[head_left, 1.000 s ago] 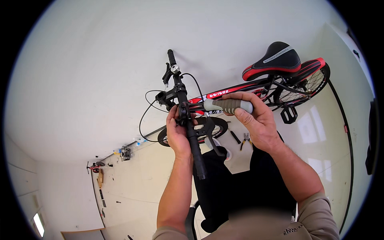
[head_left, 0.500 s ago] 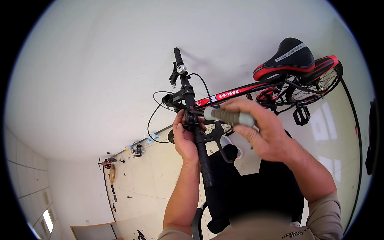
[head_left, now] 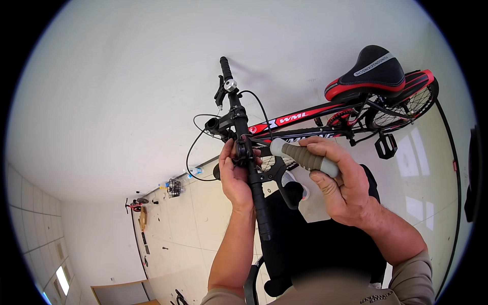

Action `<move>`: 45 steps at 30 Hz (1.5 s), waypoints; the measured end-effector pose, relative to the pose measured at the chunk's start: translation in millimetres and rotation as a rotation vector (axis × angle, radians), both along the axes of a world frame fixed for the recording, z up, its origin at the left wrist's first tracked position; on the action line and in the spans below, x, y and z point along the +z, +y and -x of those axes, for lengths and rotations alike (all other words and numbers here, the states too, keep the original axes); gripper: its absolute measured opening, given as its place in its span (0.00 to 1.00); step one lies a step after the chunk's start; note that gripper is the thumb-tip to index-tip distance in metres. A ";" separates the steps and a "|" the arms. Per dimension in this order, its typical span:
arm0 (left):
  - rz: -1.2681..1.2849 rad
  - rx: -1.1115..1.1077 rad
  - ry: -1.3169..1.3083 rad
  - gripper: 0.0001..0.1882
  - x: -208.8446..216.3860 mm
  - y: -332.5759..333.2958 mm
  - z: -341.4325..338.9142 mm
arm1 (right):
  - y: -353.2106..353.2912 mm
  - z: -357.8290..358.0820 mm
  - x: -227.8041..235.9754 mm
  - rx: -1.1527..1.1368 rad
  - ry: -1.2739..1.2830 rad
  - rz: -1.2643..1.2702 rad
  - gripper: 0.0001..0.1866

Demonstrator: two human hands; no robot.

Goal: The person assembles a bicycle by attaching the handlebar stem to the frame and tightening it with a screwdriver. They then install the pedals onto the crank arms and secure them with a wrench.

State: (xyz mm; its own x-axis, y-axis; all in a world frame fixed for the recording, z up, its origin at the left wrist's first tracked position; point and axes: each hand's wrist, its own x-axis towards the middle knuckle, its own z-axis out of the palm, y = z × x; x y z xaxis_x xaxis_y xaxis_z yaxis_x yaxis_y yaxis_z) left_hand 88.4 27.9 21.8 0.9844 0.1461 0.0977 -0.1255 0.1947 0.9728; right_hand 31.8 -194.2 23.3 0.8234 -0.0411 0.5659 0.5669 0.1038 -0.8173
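Note:
A black and red bicycle [head_left: 294, 118] stands by the wall, its black handlebar [head_left: 260, 206] running across in front of me. My left hand [head_left: 235, 180] is closed from below and the left around a black clamp-like fitting [head_left: 244, 150] on the bar; some fingertips are hidden behind it. In my right hand [head_left: 345, 189] is a screwdriver [head_left: 304, 155] with a grey and brown ribbed handle, held between thumb and fingers. Its shaft points left at the fitting; whether the tip sits in a screw cannot be made out. A brake lever [head_left: 280, 182] hangs just below the screwdriver.
Cables [head_left: 189, 165] loop out left of the stem. A silver bell [head_left: 230, 85] is on the bar's far end. The saddle [head_left: 368, 73] and a pedal [head_left: 386, 146] lie to the right. On the floor at left are a wire basket [head_left: 174, 188] and scattered parts.
My right hand and the screwdriver have shifted right and slightly down, and the handle now slopes more. The left hand keeps its place on the fitting.

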 end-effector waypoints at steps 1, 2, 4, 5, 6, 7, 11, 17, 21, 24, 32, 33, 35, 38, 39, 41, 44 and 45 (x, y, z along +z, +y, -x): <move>-0.003 0.001 0.002 0.24 -0.6 0.2 -0.1 | -0.7 0.1 -0.3 0.004 -0.004 0.019 0.21; -0.007 0.003 0.005 0.24 -0.9 0.6 0.1 | -1.1 0.1 -0.4 0.009 -0.009 0.039 0.21; -0.012 -0.004 0.001 0.23 -2.0 3.0 0.6 | 1.3 -0.8 0.4 0.016 -0.003 0.043 0.21; -0.013 -0.008 -0.001 0.23 -2.6 3.9 0.4 | 2.5 -1.4 1.0 0.019 0.000 0.046 0.21; -0.024 -0.010 -0.005 0.23 -2.2 4.1 0.6 | 3.2 -1.6 1.7 0.016 0.010 0.055 0.21; -0.036 -0.012 -0.009 0.23 -1.2 3.9 0.9 | 3.7 -1.7 2.5 0.014 0.020 0.064 0.21; -0.037 -0.008 -0.017 0.23 0.1 2.7 0.9 | 5.6 -4.5 6.9 -0.029 0.036 0.069 0.20; -0.044 0.010 -0.003 0.21 4.2 -0.3 0.2 | 4.3 -12.8 30.7 -0.088 -0.004 0.178 0.17; -0.012 -0.017 0.016 0.21 1.1 3.2 -2.0 | 6.2 -19.1 33.0 -0.152 -0.074 0.193 0.15; 0.018 -0.023 0.016 0.21 1.3 4.0 -2.5 | 7.9 -13.0 31.4 -0.091 0.066 0.126 0.15; -0.109 0.046 0.092 0.20 9.3 -4.3 -4.7 | 10.4 -15.0 27.7 -0.140 0.021 0.192 0.16; -0.103 0.052 0.080 0.20 10.8 -6.1 -4.2 | 10.7 -13.5 30.4 -0.129 0.083 0.163 0.16; -0.090 0.066 0.057 0.22 12.1 -9.5 -3.0 | 11.2 -7.4 35.9 -0.105 0.209 0.105 0.15; -0.108 0.037 0.050 0.22 10.1 -6.2 -3.9 | 13.9 -5.4 27.2 -0.094 0.278 0.029 0.15; -0.113 0.039 0.054 0.22 10.3 -6.7 -3.4 | 14.1 -4.4 24.8 -0.103 0.277 0.018 0.15; -0.125 0.043 0.062 0.21 11.8 -8.0 -3.4 | 14.0 -3.5 21.7 -0.119 0.273 -0.007 0.15; -0.124 0.063 0.057 0.20 11.3 -8.1 -4.8 | 13.8 -3.2 24.1 -0.117 0.257 0.025 0.14; -0.124 0.058 0.060 0.20 9.9 -6.9 -5.3 | 15.0 -3.6 24.0 -0.117 0.242 0.023 0.14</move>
